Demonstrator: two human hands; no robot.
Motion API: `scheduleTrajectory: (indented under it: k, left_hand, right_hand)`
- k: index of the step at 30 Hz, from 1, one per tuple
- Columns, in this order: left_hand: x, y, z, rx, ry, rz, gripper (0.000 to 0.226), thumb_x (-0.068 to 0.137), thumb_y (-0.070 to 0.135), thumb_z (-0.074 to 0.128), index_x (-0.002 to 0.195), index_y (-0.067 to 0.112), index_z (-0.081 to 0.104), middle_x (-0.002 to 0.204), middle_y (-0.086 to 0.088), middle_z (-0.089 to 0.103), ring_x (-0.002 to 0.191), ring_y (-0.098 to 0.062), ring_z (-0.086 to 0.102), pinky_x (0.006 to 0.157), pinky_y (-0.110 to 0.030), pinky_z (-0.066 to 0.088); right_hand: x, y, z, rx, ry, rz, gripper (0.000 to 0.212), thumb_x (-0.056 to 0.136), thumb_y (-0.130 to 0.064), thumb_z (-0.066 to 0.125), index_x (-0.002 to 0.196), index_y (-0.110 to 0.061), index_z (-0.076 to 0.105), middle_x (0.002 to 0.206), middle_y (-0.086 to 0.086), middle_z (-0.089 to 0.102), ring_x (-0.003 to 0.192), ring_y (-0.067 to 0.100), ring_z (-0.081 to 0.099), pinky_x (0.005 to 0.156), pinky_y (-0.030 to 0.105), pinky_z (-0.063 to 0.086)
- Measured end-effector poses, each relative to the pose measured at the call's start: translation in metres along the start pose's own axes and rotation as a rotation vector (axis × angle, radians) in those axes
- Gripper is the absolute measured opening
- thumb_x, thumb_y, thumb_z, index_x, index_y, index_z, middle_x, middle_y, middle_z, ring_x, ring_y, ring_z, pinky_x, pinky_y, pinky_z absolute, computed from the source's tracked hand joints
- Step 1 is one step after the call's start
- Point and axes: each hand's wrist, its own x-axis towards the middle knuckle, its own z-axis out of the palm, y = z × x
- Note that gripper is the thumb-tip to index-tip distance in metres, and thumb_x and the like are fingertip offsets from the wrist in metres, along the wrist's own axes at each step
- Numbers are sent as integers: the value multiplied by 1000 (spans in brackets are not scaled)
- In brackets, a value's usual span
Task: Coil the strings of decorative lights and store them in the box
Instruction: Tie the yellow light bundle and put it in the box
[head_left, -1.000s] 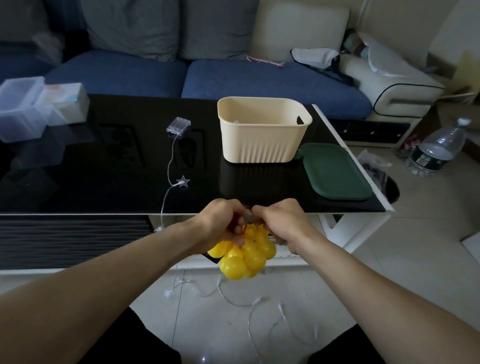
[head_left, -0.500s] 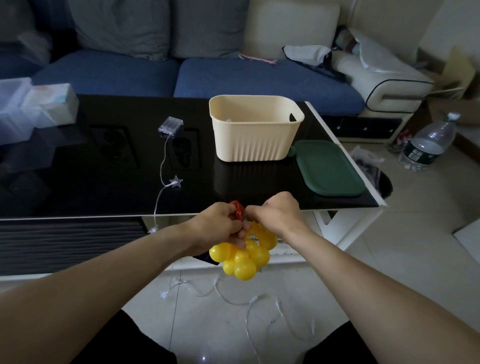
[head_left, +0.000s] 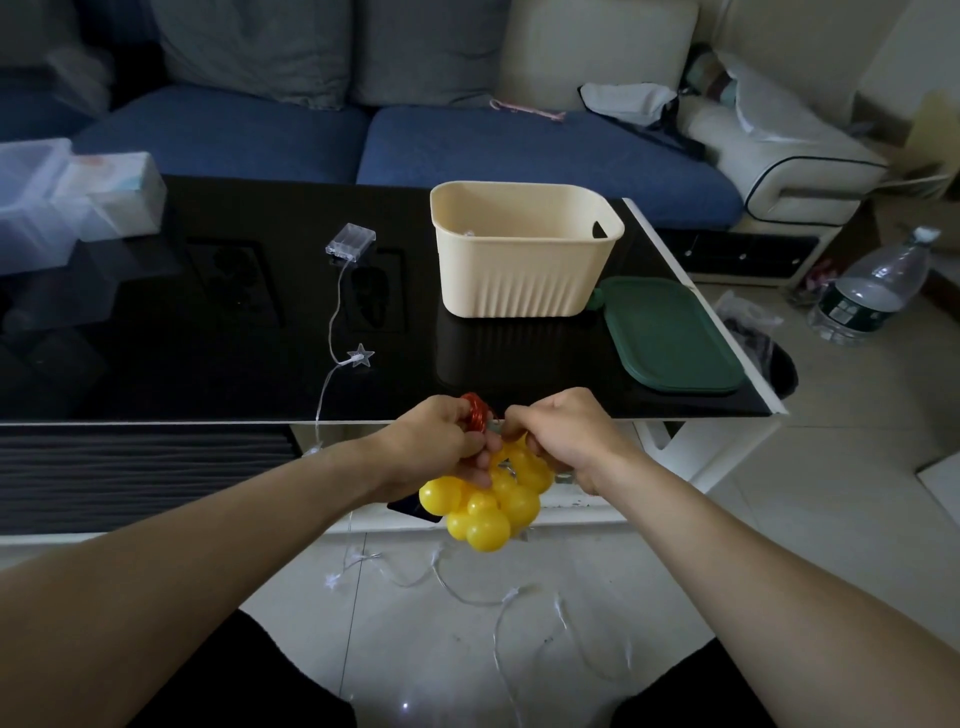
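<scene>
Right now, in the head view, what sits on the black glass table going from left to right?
Clear plastic storage box → white tissue pack → clear battery case of the star light string → ribbed cream plastic basket → dark green lid lying flat.

Both forearms reach forward from the near corners and meet in the middle. The left hand (head_left: 441, 441) has its fingers curled in a tight grip. The right hand (head_left: 563, 434) is just beside it, knuckles up, fingers curled and pinching.
</scene>
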Motion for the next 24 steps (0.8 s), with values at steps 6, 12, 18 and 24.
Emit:
scheduleTrajectory:
  k: [6, 12, 18, 24]
  left_hand:
    - [3, 2, 1, -62, -11, -68, 23, 97, -7, 49, 118, -14, 54, 91, -17, 65, 73, -23, 64, 70, -34, 61]
    - [6, 5, 2, -197, -26, -124, 32, 92, -15, 33, 114, -20, 56, 104, -30, 63, 88, -33, 68, 74, -40, 62]
    - [7, -3, 2, -115, -53, -78, 23, 92, -15, 44, 96, 0, 61, 108, -25, 64, 105, -34, 65, 99, -49, 51]
    - [6, -6, -7, 59, -86, -62, 15, 85, 12, 70, 93, 0, 63, 103, -31, 62, 107, -39, 64, 98, -52, 51]
  right_hand:
    - [0, 1, -3, 73, -111, 62, 42, 84, -16, 73, 44, -20, 61, 48, -1, 46, 37, 9, 36, 41, 21, 30]
    - [5, 5, -2, 97, -123, 72, 48, 89, -16, 70, 42, -20, 60, 46, -3, 45, 34, 8, 32, 38, 18, 27]
    - [9, 8, 2, 67, -159, 52, 38, 91, -19, 67, 53, -20, 59, 48, -5, 50, 38, 5, 41, 46, 20, 38]
    - [12, 10, 6, 223, -231, 140, 32, 91, -13, 65, 60, -17, 56, 51, -3, 42, 40, 10, 28, 41, 23, 22]
